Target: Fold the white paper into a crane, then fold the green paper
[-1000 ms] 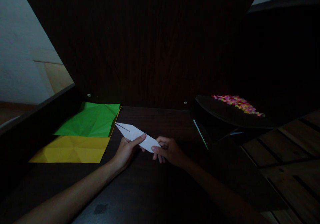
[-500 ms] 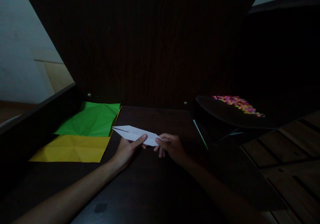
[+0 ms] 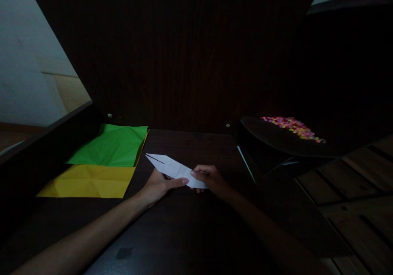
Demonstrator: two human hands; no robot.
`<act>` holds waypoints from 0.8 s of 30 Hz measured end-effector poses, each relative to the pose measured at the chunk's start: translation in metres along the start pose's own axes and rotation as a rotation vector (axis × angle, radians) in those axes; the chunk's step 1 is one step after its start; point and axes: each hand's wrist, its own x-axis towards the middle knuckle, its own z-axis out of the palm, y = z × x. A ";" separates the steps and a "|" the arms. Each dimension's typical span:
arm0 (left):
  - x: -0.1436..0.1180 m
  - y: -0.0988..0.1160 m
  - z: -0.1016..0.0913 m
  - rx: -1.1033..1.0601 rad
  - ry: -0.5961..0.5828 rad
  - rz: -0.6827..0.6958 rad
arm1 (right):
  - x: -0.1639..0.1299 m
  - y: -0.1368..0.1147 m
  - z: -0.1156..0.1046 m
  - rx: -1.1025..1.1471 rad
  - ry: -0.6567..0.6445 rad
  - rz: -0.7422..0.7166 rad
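Observation:
A white paper, folded into a long pointed shape, lies low over the dark wooden table with its tip pointing to the far left. My left hand holds its near edge, thumb stretched along the paper. My right hand pinches its right end. A slit or crease runs along the pointed tip.
A creased green sheet and a creased yellow sheet lie flat at the left. A dark tray with several small colourful pieces stands at the right. A dark back panel rises behind. Wooden slats show at the right.
The white paper has shifted a little to the right and down toward the table. My left thumb has slid rightward along it, and my right hand closed over its right end.

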 end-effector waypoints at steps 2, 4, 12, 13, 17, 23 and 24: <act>-0.002 0.002 0.000 0.016 -0.036 -0.051 | -0.001 -0.002 -0.002 -0.039 -0.044 -0.033; -0.004 0.002 0.000 0.035 -0.091 -0.096 | -0.003 -0.002 -0.003 -0.081 -0.096 -0.054; -0.001 -0.004 -0.001 0.005 -0.231 -0.124 | -0.004 0.005 0.001 -0.102 -0.115 -0.051; 0.001 -0.005 -0.001 -0.010 -0.233 -0.105 | -0.003 0.005 0.001 -0.083 -0.093 -0.048; 0.008 -0.008 -0.003 -0.056 -0.138 0.011 | -0.002 0.006 0.001 -0.043 -0.047 -0.027; 0.008 -0.007 -0.003 -0.025 -0.101 0.059 | 0.001 0.011 0.003 -0.042 -0.006 -0.051; 0.008 -0.006 -0.003 -0.017 -0.103 0.069 | 0.001 0.011 0.004 -0.047 0.008 -0.056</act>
